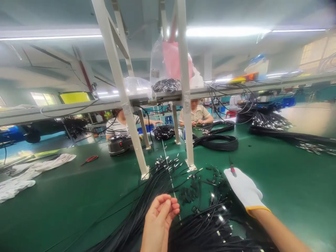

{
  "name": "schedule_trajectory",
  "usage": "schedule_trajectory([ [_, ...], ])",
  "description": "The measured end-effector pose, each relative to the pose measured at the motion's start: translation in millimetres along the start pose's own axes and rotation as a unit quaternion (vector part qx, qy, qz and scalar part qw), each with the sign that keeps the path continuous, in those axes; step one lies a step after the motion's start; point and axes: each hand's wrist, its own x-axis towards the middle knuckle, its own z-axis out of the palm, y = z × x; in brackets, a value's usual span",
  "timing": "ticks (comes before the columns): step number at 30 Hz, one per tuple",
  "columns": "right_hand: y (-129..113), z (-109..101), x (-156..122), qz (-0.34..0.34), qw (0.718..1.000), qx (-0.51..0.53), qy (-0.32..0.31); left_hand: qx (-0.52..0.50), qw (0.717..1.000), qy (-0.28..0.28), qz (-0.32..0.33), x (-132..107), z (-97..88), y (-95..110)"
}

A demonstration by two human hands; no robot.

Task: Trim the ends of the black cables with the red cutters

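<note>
My left hand (162, 214) is bare and raised over the bench, thumb and fingertips pressed together; anything between them is too small to make out. Beneath it runs a bundle of black cables (141, 201) whose metal-tipped ends fan out near the shelf post. My right hand (244, 189) wears a white glove with a yellow cuff and is closed around a thin dark tool with a red part (232, 170), its tip pointing away from me. Between and below my hands lie a heap of black cables with shiny connectors (210, 224) and a pile of small black pieces (189, 193).
White shelf posts (136, 140) stand on the green bench (86, 189). Red-handled scissors (91, 159), a white cloth (39, 173) and a dark machine (118, 145) are on the left. Coiled cables (219, 142) lie farther back. Two people in striped shirts sit opposite.
</note>
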Motion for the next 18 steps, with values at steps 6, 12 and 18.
schedule_trajectory([
  [6, -12, 5, -8, -0.029, 0.998, -0.038, -0.037, 0.038, 0.999, -0.015, -0.033, -2, -1.2, -3],
  [12, -8, 6, 0, -0.014, 0.999, -0.029, -0.040, 0.064, 0.992, -0.070, -0.086, 1, 4.7, -11],
  [18, -7, 9, 0, -0.022, 0.999, -0.001, -0.049, 0.068, 0.974, 0.004, -0.215, 28, 59.7, -22],
])
